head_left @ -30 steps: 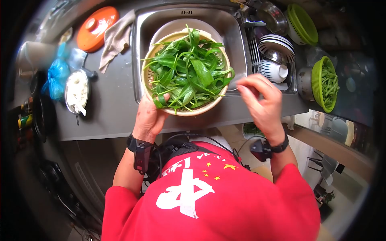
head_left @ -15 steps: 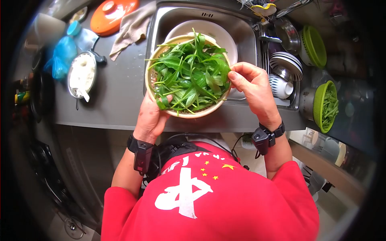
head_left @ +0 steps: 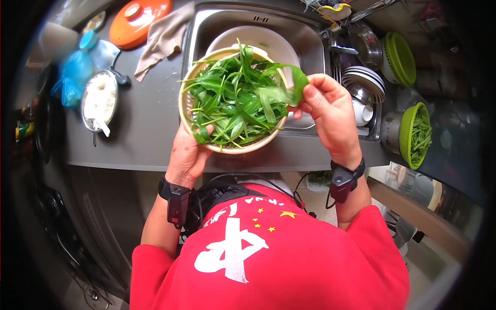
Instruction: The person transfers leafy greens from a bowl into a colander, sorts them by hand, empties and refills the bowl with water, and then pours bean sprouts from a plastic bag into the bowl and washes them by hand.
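A round cream colander (head_left: pixel 184 106) heaped with leafy greens (head_left: pixel 232 98) is held at the front edge of the sink. My left hand (head_left: pixel 191 152) grips its lower left rim, the thumb over the edge against some leaves. On the right side, my right hand (head_left: pixel 328 106) pinches a broad green leaf (head_left: pixel 298 85) between thumb and fingers, lifted at the pile's edge. Part of that leaf is blurred. Behind the colander a large white basin (head_left: pixel 253 35) sits in the steel sink (head_left: pixel 310 49), partly hidden.
Left on the counter (head_left: pixel 139 121) are an oval dish of white food (head_left: pixel 101 98), a blue plastic bag (head_left: pixel 75 75), an orange lid (head_left: pixel 139 20) and a beige cloth (head_left: pixel 163 41). To the right stand striped bowls (head_left: pixel 364 80) and a green basket of beans (head_left: pixel 416 134).
My right hand has drawn a leaf up and out from the right edge of the pile. My left hand keeps its hold on the colander. The whole view has shifted slightly.
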